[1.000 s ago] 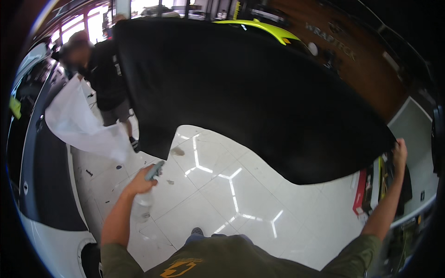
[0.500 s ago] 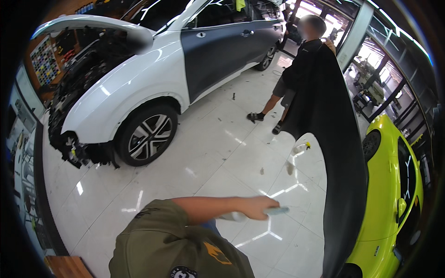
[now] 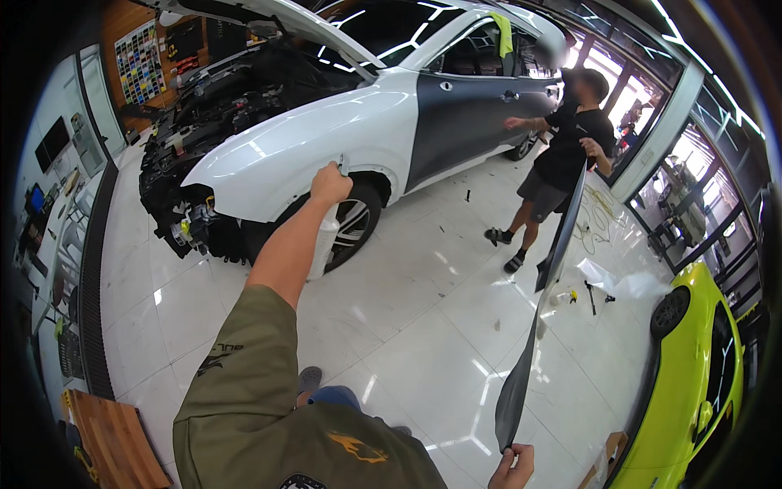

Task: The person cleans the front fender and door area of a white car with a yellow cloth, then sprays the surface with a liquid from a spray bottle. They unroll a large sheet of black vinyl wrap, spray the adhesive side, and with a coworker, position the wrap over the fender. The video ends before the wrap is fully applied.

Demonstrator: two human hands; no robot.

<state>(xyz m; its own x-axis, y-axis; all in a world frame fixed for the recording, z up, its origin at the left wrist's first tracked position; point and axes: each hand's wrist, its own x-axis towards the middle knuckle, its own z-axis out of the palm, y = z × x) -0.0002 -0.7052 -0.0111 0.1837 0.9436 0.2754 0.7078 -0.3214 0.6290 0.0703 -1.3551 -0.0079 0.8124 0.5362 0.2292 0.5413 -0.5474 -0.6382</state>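
Note:
My left hand (image 3: 332,186) is closed round the neck of a white spray bottle (image 3: 324,244), its arm stretched out before the white car's front fender (image 3: 301,134). The bottle hangs below the fist, in front of the front wheel (image 3: 353,224). At the lower right, my right hand (image 3: 511,466) pinches the near end of a dark film sheet (image 3: 521,383). The sheet is seen nearly edge-on and runs up to a co-worker (image 3: 570,147), whose hand grips its far end. The co-worker's other arm reaches toward the car's side.
The car has dark grey doors (image 3: 460,114) and an exposed engine bay (image 3: 212,114). A lime-green car (image 3: 688,399) stands on the right. Clear plastic (image 3: 627,281) and small tools lie on the tiled floor. A wooden box (image 3: 114,440) is at the lower left.
My left hand with the spray bottle has swung up and left, from near the film toward the fender. The film has turned from broad side to nearly edge-on. My right hand has come into view.

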